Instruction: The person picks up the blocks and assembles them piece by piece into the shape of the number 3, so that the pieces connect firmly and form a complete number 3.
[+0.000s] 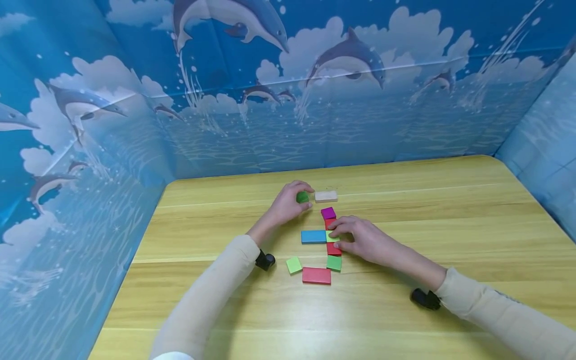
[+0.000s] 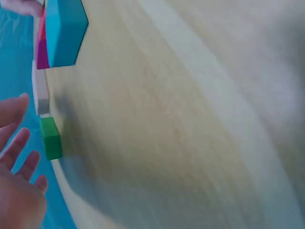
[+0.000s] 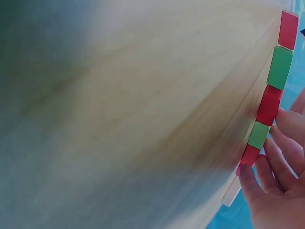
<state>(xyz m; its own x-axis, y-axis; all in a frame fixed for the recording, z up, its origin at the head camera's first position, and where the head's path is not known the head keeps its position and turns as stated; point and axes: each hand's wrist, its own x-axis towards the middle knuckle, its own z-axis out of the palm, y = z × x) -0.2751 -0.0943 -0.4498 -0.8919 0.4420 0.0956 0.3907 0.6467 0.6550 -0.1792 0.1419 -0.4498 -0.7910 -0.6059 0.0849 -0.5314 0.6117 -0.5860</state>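
Observation:
My left hand is at the far side of the group of blocks, thumb and fingers spread around a green block. In the left wrist view this block stands on the table beside the fingertips. Spread along a column of blocks is my right hand, its fingertips at the upper red block, the yellow-green block and the lower red block. The right wrist view has these fingers extended along the column's side. A purple block tops the column; a green block ends it.
A pale wooden block lies right of the left hand. The blue block extends left from the column. Nearer are a red block and a light green block. A dolphin-print curtain borders the wooden table.

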